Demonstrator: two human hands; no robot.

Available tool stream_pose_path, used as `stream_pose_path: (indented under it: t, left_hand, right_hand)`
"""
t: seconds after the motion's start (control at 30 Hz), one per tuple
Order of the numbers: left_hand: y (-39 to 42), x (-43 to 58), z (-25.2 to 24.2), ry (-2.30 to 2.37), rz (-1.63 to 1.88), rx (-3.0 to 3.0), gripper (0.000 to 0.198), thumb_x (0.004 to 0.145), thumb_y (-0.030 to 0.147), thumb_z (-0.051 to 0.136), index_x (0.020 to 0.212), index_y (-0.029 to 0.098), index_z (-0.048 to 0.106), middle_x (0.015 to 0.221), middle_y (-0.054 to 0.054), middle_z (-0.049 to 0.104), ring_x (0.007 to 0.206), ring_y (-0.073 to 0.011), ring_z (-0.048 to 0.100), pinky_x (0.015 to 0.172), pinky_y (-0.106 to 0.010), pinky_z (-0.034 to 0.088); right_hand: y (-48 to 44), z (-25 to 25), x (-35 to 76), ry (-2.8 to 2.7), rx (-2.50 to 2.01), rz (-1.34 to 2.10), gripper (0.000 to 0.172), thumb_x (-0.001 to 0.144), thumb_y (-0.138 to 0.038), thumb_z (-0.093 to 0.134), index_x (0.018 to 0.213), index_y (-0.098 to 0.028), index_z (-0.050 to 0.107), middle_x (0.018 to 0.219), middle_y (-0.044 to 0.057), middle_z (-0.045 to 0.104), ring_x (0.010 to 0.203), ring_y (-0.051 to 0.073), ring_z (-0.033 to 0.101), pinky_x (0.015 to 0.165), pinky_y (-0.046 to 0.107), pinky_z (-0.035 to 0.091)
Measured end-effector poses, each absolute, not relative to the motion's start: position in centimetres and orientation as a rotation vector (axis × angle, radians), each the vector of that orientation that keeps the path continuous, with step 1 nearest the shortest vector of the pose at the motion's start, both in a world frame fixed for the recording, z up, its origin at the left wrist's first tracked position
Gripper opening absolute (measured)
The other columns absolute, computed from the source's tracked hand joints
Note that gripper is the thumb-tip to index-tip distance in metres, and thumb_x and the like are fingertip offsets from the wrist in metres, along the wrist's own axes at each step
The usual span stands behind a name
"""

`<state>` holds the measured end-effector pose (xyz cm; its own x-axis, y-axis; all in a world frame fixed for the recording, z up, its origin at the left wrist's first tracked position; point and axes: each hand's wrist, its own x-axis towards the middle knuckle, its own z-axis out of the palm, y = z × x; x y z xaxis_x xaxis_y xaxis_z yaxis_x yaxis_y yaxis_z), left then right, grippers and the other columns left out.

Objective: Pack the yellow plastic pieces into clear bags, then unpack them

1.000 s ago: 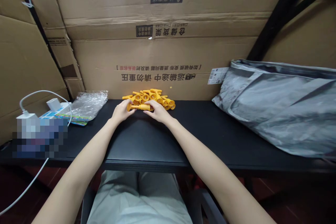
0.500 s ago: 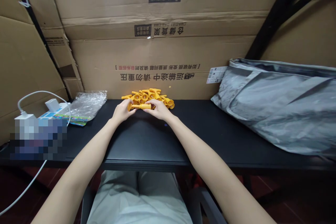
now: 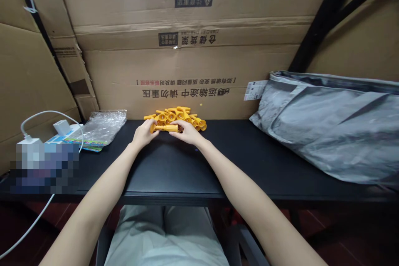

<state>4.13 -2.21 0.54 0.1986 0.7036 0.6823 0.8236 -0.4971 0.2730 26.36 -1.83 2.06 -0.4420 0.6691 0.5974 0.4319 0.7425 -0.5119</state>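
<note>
Between my hands, level above the black desk, is a yellow plastic piece (image 3: 167,128) with a slim stem and a thicker ribbed tube; its exact kind does not show clearly. My left hand (image 3: 144,134) pinches the flared left end. My right hand (image 3: 188,132) has its fingers closed around the thicker right end, hiding part of it. Just behind the hands lies a pile of similar yellow plastic pieces (image 3: 180,115), several with round open mouths facing me. My hands cover the pile's lower front.
Along the back stands a cardboard sheet (image 3: 187,62). To the left on the black desk (image 3: 174,170) are a clear plastic bag (image 3: 104,129), a white charger (image 3: 61,127) with a cable (image 3: 46,112), and a blurred patch. A large grey bag (image 3: 327,129) lies on the right.
Both hands keep their hold on the yellow piece, almost unmoved. The whole view has shifted slightly; the pile looks the same.
</note>
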Motion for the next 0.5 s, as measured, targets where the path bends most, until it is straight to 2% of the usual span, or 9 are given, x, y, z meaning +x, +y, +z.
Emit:
stream_pose_path:
  t: [0.1,0.2,0.33,0.5]
  left_hand:
    - [-2.1,3.8,0.3,-1.554,-1.180,-2.299,0.024,0.076,0.032,0.064,0.098,0.025,0.055,0.103,-0.002,0.063,0.089,-0.0188,0.063,0.073,-0.029,0.051]
    - [-2.0,3.6,0.2,-1.546,-1.214,-2.314,0.039,0.075,0.031,0.064,0.112,0.026,0.052,0.113,-0.004,0.059,0.097,-0.0199,0.061,0.078,-0.031,0.052]
    - [-1.9,3.6,0.3,-1.393,-1.290,-2.327,0.062,0.075,0.025,0.062,0.132,0.026,0.038,0.129,-0.009,0.049,0.118,-0.0223,0.051,0.097,-0.038,0.045]
    - [-1.6,3.5,0.0,-1.415,-1.266,-2.286,0.060,0.077,0.020,0.057,0.133,0.022,0.035,0.133,-0.013,0.044,0.128,-0.0255,0.042,0.106,-0.044,0.037]
  right_hand:
    - [-1.8,1.8,26.2,-2.163,-0.768,0.303,0.041,0.075,-0.023,0.066,0.114,-0.016,0.059,0.099,0.008,0.066,0.085,0.018,0.061,0.078,0.033,0.049]
    - [-2.0,1.6,25.9,-2.220,-0.735,0.216,0.037,0.078,-0.024,0.064,0.115,-0.016,0.059,0.099,0.009,0.066,0.088,0.019,0.062,0.080,0.034,0.048]
    - [-2.2,1.9,26.0,-2.212,-0.829,-0.042,0.034,0.081,-0.025,0.063,0.113,-0.017,0.061,0.108,0.012,0.067,0.100,0.025,0.060,0.089,0.041,0.041]
    - [-1.2,2.4,27.7,-1.847,-1.085,-0.199,0.035,0.086,-0.030,0.054,0.118,-0.019,0.058,0.113,0.014,0.064,0.103,0.028,0.057,0.090,0.042,0.036]
